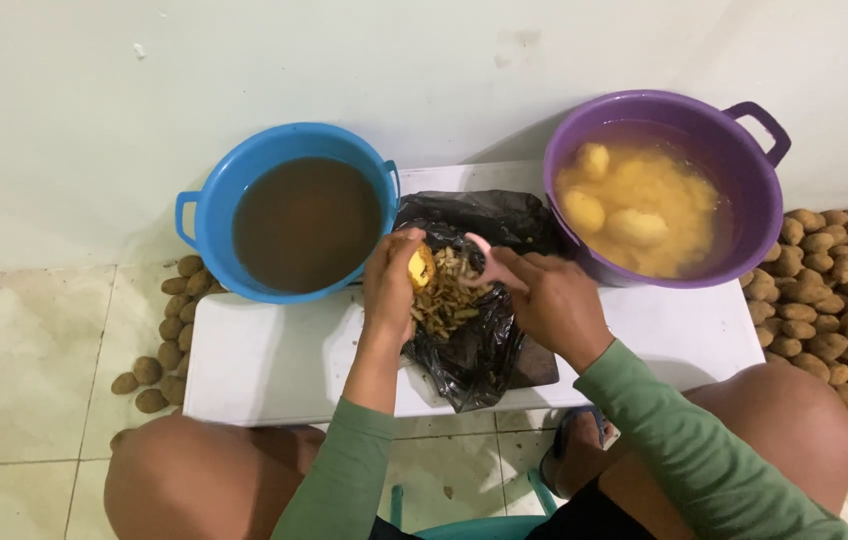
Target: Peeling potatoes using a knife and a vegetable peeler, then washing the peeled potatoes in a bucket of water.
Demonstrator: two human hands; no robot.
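Observation:
My left hand [390, 290] grips a partly peeled yellow potato [421, 268] over a black plastic bag [479, 345] that holds a heap of peelings [447, 298]. My right hand [542, 298] holds a small peeler with a pink handle [479, 246], its fingers pointing toward the potato. Both hands hover above the bag on a low white table [274, 365]. Green sleeves cover both forearms.
A blue tub [206, 215] of murky brown water stands at the table's back left. A purple tub [754, 210] with peeled potatoes in water stands at the back right. Unpeeled potatoes lie piled on the floor at right [839, 290] and left [172, 320]. My bare knees frame the table.

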